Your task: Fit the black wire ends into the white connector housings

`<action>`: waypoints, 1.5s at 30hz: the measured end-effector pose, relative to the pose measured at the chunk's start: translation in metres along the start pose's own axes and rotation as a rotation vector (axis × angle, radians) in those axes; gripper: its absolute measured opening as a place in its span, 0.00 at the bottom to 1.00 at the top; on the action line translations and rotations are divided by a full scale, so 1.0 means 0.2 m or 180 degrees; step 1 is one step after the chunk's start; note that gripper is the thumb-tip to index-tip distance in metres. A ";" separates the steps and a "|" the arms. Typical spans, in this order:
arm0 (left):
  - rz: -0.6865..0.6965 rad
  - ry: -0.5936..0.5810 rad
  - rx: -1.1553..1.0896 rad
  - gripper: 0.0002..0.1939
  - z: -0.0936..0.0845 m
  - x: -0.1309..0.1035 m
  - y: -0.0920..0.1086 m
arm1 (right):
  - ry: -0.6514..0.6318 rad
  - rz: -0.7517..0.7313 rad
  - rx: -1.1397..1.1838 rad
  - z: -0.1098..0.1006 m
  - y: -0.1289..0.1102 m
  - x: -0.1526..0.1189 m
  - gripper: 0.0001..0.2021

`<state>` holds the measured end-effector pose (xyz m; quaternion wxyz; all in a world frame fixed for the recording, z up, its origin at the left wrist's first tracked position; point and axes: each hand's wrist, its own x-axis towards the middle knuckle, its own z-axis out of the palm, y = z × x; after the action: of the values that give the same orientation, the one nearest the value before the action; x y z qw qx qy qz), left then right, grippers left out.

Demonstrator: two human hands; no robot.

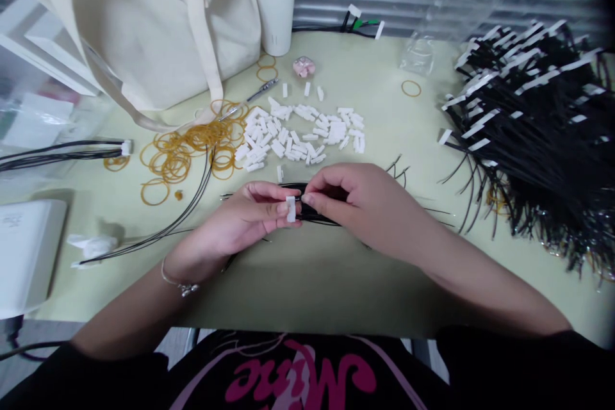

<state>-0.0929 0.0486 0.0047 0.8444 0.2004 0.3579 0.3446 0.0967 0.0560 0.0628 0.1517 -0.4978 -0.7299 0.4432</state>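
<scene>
Near the front middle of the table, my left hand [250, 214] pinches a small white connector [291, 209] between thumb and fingers. My right hand [355, 202] is closed just to its right, thumb and forefinger pinched at the connector's side; what lies between these fingertips is too small to make out. Black wires [319, 220] run beneath and beyond my right hand. Behind both hands lies a pile of loose white connectors [288, 131]. One single white connector [280, 173] rests just beyond my left fingers.
Yellow rubber bands [177, 154] and a pen-like tool [262, 90] lie left of the connector pile. A large heap of black cables [523, 134] fills the right side. A cloth bag [158, 25] and a white cylinder [273, 0] stand at the back. Left is a white box [29, 250].
</scene>
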 end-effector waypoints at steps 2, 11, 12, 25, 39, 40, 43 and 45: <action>-0.0005 0.0020 0.0027 0.11 0.00 0.00 -0.01 | -0.0019 -0.0004 0.0072 0.01 0.00 -0.01 0.10; 0.0036 -0.0101 0.0020 0.09 0.01 -0.01 -0.03 | -0.0020 -0.0176 -0.0063 0.01 -0.01 -0.03 0.09; 0.0051 -0.0104 0.0008 0.09 0.01 -0.01 -0.03 | -0.0019 -0.0176 -0.0065 0.01 -0.01 -0.03 0.09; 0.0165 -0.0047 -0.0113 0.09 0.04 -0.01 -0.05 | 0.0132 -0.0113 -0.0063 0.04 -0.01 -0.03 0.09; 0.0563 -0.0274 -0.0210 0.07 0.02 -0.01 -0.02 | 0.0351 -0.0181 0.0083 0.03 -0.02 -0.02 0.10; 0.0559 -0.0279 -0.0216 0.07 0.02 -0.01 -0.02 | 0.0372 -0.0198 0.0101 0.04 -0.02 -0.02 0.10; 0.0542 -0.0287 -0.0244 0.07 0.03 -0.02 -0.02 | 0.0422 -0.0237 0.0081 0.04 -0.03 -0.02 0.09; 0.0538 -0.0275 -0.0253 0.06 0.03 -0.02 -0.02 | 0.0398 -0.0246 0.0003 0.04 -0.03 -0.02 0.09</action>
<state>-0.0881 0.0422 0.0081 0.8342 0.2110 0.2890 0.4196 0.0900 0.0475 0.0640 0.2142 -0.4958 -0.7375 0.4054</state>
